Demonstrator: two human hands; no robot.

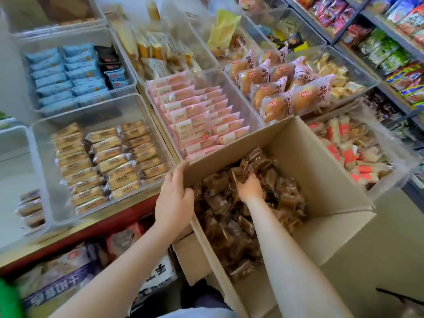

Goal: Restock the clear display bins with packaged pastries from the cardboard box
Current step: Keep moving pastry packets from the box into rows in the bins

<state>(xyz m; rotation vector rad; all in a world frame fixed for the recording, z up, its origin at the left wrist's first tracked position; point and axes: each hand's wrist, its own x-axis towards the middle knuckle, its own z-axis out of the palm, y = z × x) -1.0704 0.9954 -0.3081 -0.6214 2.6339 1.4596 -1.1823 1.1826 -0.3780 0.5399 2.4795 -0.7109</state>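
An open cardboard box (321, 175) sits tilted at the centre right, filled with several brown-wrapped pastries (231, 228). My left hand (175, 198) grips the box's near-left corner rim. My right hand (250, 188) reaches down into the box, fingers curled over a brown packet (239, 174) on top of the pile. Left of the box, a clear display bin (41, 161) holds rows of tan and brown packaged pastries (107, 164). Behind the box, another clear bin (241, 92) is packed with pink-wrapped pastries (195, 113).
More clear bins surround these: blue packets (62, 76) at back left, bun packs (289, 88) at back right, red-and-white packets (353, 152) at right. Shelves of snack bags (399, 53) rise on the far right. Boxes and bags (68, 276) lie under the red-edged counter (96, 226).
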